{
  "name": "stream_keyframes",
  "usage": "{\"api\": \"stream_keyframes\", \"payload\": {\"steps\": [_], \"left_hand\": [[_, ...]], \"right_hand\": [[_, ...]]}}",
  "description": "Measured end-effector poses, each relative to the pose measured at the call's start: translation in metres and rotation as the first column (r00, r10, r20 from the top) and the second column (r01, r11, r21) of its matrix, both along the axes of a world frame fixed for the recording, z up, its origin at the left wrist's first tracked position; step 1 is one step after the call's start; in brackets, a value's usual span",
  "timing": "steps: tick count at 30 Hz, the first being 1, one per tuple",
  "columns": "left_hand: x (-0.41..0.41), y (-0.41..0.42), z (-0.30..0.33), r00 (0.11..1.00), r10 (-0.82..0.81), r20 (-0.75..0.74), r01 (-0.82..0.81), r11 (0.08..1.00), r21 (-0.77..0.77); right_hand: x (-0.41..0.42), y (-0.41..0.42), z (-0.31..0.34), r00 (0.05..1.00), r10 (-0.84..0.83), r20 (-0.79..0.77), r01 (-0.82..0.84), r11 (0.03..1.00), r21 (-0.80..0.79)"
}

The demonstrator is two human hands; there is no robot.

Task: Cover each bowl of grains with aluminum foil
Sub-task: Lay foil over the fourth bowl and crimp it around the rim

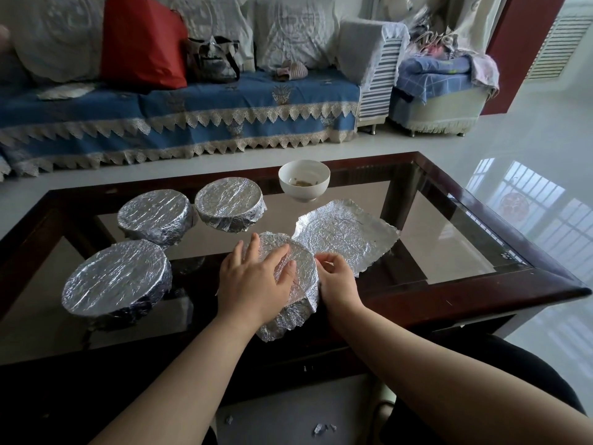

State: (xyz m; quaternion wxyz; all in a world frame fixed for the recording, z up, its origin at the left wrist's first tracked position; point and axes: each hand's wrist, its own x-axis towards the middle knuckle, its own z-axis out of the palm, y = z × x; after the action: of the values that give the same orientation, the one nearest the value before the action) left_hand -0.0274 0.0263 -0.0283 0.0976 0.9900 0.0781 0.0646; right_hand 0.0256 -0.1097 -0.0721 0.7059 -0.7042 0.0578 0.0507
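- The left hand [253, 277] lies flat with fingers spread on the foil top of the bowl being wrapped [296, 271], near the table's front edge; I judge this pins the sheet so it cannot slide while the edge is worked.
- The right hand [335, 277] has fingers curled, pinching the foil at the bowl's right rim, probably to crimp it down against the side.
- A loose corner of that foil still sticks out toward the person, so this wrap looks unfinished.
- A spare foil sheet [349, 234] lies flat just beyond and right of that bowl, close to the uncovered white bowl [304, 179], likely meant for it.
- Count: five bowls on the glass-topped table [481, 239]. Three are fully foil-covered: one front left [117, 279], one behind it [154, 215], one beside that [229, 202]. One is in hand, one open with a little grain inside.
- Foil scraps [322, 428] lie on the floor.
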Motion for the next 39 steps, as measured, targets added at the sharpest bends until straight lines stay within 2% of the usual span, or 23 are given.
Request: {"api": "stream_keyframes", "payload": {"steps": [6, 10, 13, 17, 20, 24, 26, 31, 39], "left_hand": [[-0.001, -0.001, 0.001, 1.000, 0.002, -0.005, -0.002, 1.000, -0.002], [-0.001, -0.001, 0.002, 1.000, 0.000, -0.011, 0.000, 1.000, 0.002], [-0.001, -0.002, 0.001, 1.000, 0.000, -0.004, 0.000, 1.000, -0.001], [-0.001, -0.002, 0.002, 1.000, 0.005, -0.001, -0.005, 1.000, 0.001], [-0.001, -0.002, 0.003, 1.000, 0.003, -0.005, -0.003, 1.000, -0.003], [-0.001, -0.002, 0.002, 1.000, -0.001, -0.002, 0.001, 1.000, 0.008], [0.000, -0.002, 0.002, 1.000, 0.002, -0.001, -0.002, 1.000, 0.010], [0.001, -0.002, 0.000, 1.000, 0.008, 0.025, -0.009, 1.000, 0.018], [0.001, -0.003, 0.003, 1.000, 0.019, -0.004, -0.019, 0.999, 0.039]], "right_hand": [[0.004, 0.004, 0.000, 0.999, -0.012, 0.038, 0.011, 0.999, 0.039], [0.005, -0.002, 0.003, 0.984, 0.054, 0.169, -0.019, 0.979, -0.204], [0.007, -0.009, 0.005, 0.963, 0.149, 0.225, -0.049, 0.917, -0.397], [0.004, -0.016, 0.011, 0.941, 0.212, 0.263, -0.054, 0.863, -0.502], [0.002, -0.018, 0.013, 0.950, 0.243, 0.197, -0.134, 0.885, -0.447], [-0.002, -0.022, 0.016, 0.965, 0.259, 0.034, -0.254, 0.961, -0.111], [-0.006, -0.019, 0.015, 0.962, 0.274, 0.011, -0.273, 0.961, -0.033], [-0.015, -0.013, 0.016, 0.968, 0.246, 0.043, -0.244, 0.969, -0.044], [-0.025, -0.008, 0.022, 0.966, 0.201, 0.163, -0.160, 0.959, -0.235]]}}
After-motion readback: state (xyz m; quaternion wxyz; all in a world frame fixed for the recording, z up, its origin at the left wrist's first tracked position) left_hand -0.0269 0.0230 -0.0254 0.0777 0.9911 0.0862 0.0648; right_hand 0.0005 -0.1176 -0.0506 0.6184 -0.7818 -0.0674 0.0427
